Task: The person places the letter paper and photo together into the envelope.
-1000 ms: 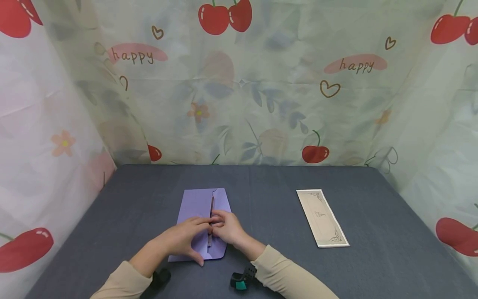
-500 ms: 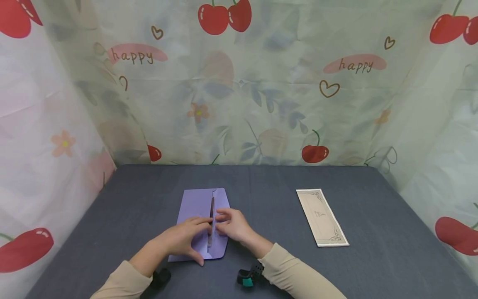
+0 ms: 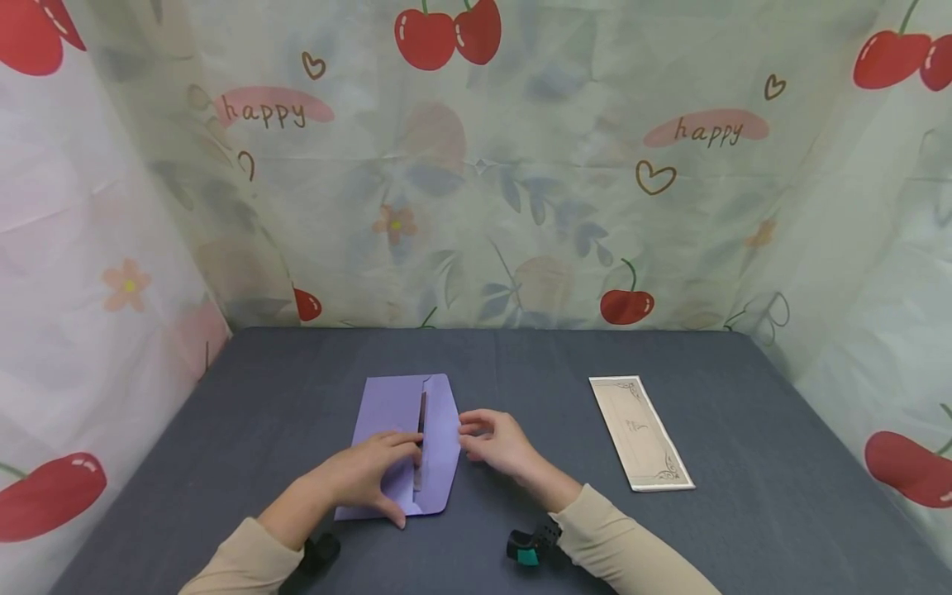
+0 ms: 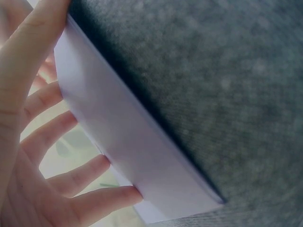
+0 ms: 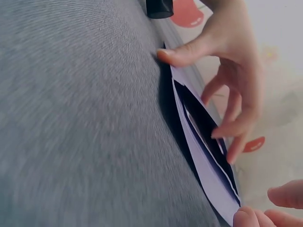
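A purple envelope [image 3: 390, 405] lies on the dark table, its flap [image 3: 444, 463] spread out to the right. Between body and flap, the mouth gapes as a dark slit; in the right wrist view a pale edge [image 5: 199, 125] shows inside it. My left hand [image 3: 372, 471] rests on the envelope body with fingers apart, fingertips by the mouth and thumb near the front edge. Just at the flap's right edge is my right hand [image 3: 498, 442], its fingers loosely bent. Whether its fingertips touch the flap I cannot tell.
A cream card or folded paper [image 3: 641, 434] with ornate corners lies to the right on the dark table [image 3: 521, 364]. Cloth with a cherry print [image 3: 476, 165] hangs behind and at both sides. A dark wrist device [image 3: 531, 545] sits beneath the right wrist.
My right hand has moved right, from the envelope's mouth across the flap to its outer edge, uncovering the flap. The left hand and the envelope have stayed in place.
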Available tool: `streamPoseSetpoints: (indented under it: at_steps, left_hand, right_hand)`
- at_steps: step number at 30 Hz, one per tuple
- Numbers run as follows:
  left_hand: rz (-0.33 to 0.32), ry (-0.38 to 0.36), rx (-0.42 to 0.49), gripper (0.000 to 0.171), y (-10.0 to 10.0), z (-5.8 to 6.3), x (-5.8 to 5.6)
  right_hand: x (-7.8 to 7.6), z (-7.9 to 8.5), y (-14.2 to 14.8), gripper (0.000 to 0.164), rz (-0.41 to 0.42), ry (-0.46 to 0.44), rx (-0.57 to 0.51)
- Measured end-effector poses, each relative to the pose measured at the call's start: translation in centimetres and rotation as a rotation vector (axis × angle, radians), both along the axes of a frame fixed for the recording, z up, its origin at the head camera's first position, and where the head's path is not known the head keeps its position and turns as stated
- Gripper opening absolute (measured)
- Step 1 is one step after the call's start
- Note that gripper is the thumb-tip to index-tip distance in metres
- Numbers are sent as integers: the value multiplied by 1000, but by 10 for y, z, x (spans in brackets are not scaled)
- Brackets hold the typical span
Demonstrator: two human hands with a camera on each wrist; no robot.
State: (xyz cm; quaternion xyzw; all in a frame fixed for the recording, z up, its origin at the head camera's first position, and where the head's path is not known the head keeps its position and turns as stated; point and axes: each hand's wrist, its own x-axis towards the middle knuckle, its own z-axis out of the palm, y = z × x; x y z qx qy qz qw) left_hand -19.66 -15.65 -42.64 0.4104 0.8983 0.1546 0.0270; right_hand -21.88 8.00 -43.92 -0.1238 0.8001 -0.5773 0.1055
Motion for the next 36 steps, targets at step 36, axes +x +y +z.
streamPoseSetpoints:
  at_steps: [36]
  left_hand:
    - [5,-1,-13,64,-2,-1,1]
  right_hand:
    - [6,15,128,38,-276,19,150]
